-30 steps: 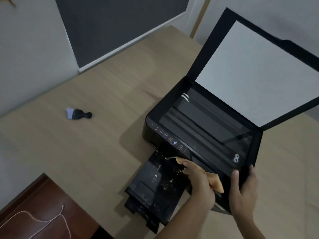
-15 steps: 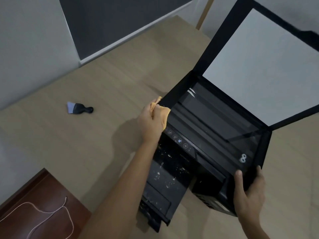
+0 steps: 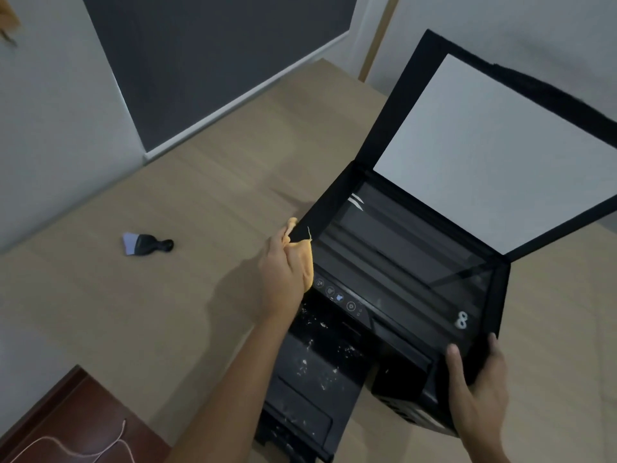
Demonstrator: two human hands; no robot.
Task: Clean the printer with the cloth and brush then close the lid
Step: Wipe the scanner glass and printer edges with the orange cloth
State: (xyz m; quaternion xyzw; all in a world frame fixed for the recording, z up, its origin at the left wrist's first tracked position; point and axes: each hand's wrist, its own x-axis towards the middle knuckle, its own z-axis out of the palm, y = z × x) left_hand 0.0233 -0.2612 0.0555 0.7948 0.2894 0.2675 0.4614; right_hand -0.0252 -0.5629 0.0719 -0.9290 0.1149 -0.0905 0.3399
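Right now the left hand [image 3: 282,272] is clutching a crumpled orange cloth [image 3: 302,259] and pressing it against the left front corner of the black flatbed printer [image 3: 400,289] sitting on the pale wooden desk [image 3: 167,295], just beside the printer's row of control buttons [image 3: 339,297]. The right hand [image 3: 477,392] is gripping the printer's right front corner — thumb lying on top. The printer's white-lined lid [image 3: 494,152] is standing open above the glass. White specks are littering the printer's extended black output tray [image 3: 317,369]. Well to the left of the printer, a small black-handled brush [image 3: 147,243] is lying flat on the desk — untouched.
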